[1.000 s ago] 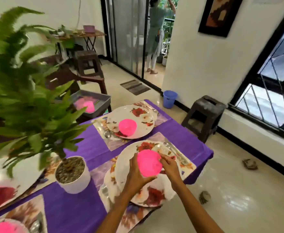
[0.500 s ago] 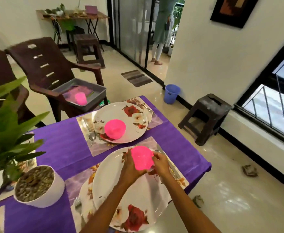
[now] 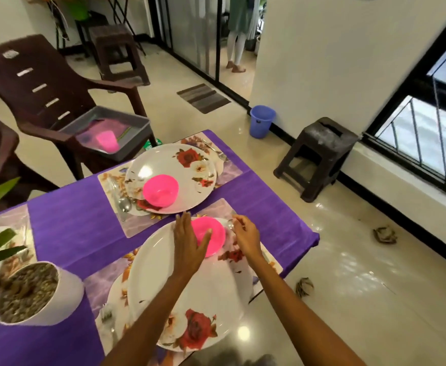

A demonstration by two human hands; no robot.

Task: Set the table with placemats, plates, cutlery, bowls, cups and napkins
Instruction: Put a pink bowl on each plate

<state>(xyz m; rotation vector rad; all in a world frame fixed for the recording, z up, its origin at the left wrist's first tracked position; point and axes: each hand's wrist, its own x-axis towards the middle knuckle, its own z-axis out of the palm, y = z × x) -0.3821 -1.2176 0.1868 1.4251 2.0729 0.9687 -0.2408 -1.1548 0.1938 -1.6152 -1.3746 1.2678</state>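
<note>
A tiled room is surrounding a table (image 3: 79,220) that is wearing a purple cloth. At the table's near right corner, a pink bowl (image 3: 211,237) is sitting upright on the far part of a large floral plate (image 3: 190,286), which is lying on a placemat (image 3: 102,281). The left hand (image 3: 190,247) is hovering over the bowl's left side with fingers straight and close together, thumb reaching across the bowl; whether it is touching the bowl cannot be determined. The right hand (image 3: 245,235) is hanging just beside the bowl's right rim, fingers loosely curled and gripping nothing visible. Toward the far right corner, a second pink bowl (image 3: 160,190) is resting on a second floral plate (image 3: 184,167), with a spoon (image 3: 124,204) lying along that plate's left side. A white plant pot (image 3: 36,294) is standing near the left edge. Beyond the far edge, a brown chair (image 3: 39,85) is carrying a grey tray (image 3: 134,128) containing a pink cup (image 3: 107,140).
</note>
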